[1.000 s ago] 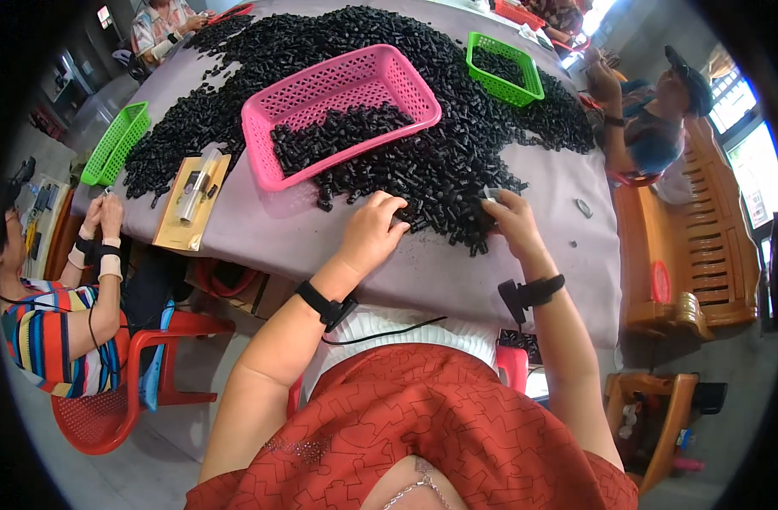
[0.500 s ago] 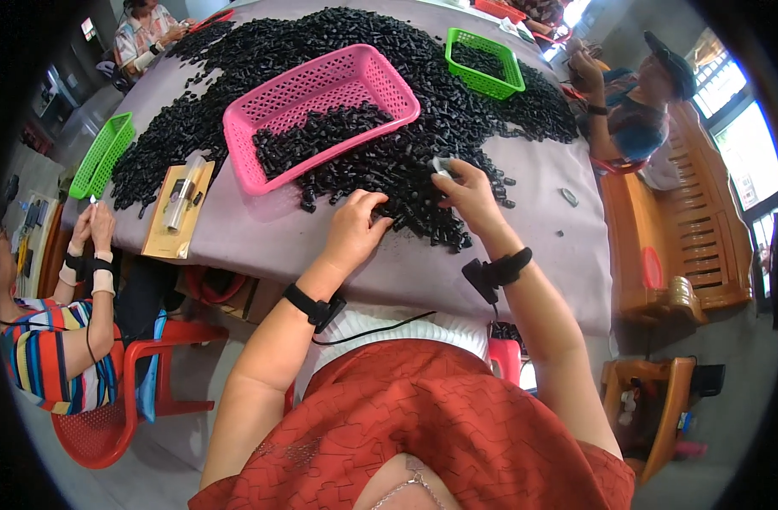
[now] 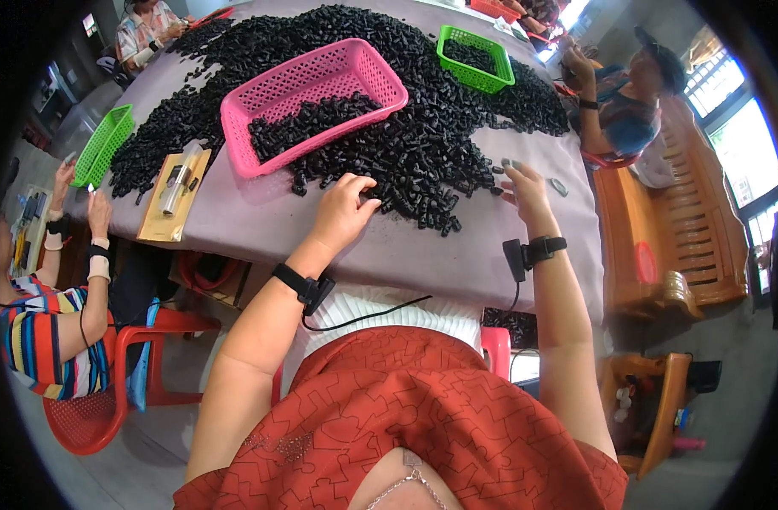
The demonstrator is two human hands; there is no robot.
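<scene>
Head camera, looking down: a person in a red patterned top sits at a table [image 3: 261, 225] covered in a mauve cloth, both arms stretched toward a large heap of small black plastic parts [image 3: 423, 153] spread over most of the tabletop. The left hand [image 3: 342, 212] rests palm down at the near edge of the heap, its fingers curled loosely over a few parts; whether it actually has hold of any cannot be told. The right hand [image 3: 525, 189] lies at the heap's right fringe with fingers spread and mostly straight, fingertips just touching scattered pieces, gripping nothing visible. Each wrist wears a black band, and a thin black cable runs from the left one across the white waistband.

Beyond the left hand, a pink plastic basket [image 3: 261, 102], partly filled with the same black parts, sits on the heap. A smaller green basket [image 3: 491, 81], also holding parts, stands farther back on the right, and another green basket [image 3: 100, 149] lies at the table's left edge. A tan card with packaged items [image 3: 172, 195] rests near the left side. Other people sit around the table, one on a red plastic chair [image 3: 91, 416] at left.
</scene>
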